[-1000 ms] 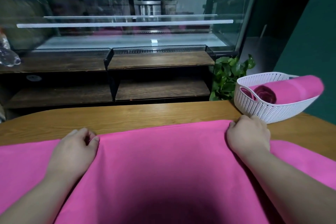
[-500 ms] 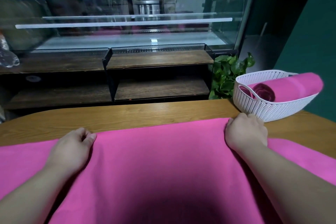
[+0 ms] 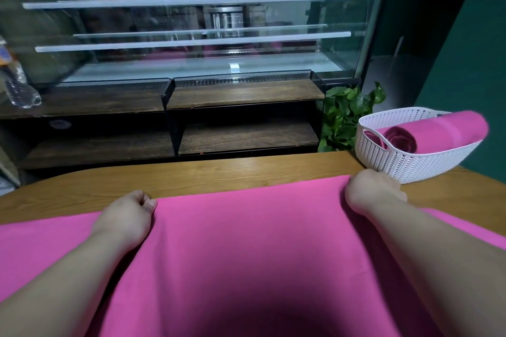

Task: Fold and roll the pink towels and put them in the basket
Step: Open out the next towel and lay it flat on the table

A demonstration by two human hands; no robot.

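Wood-grain table [image 3: 219, 172] with a rounded far edge carries a smooth pink towel [image 3: 246, 241], spread flat, its far fold ending just short of the white perforated plastic basket [image 3: 410, 164]. Inside the basket lies a rolled pink towel [image 3: 449, 128], one end jutting over the rim. Just beside the basket, the right hand [image 3: 372, 191] curls knuckles-up over the fold's corner, gripping it. Well away from the basket, the left hand [image 3: 123, 216] pinches the same fold with bent fingers.
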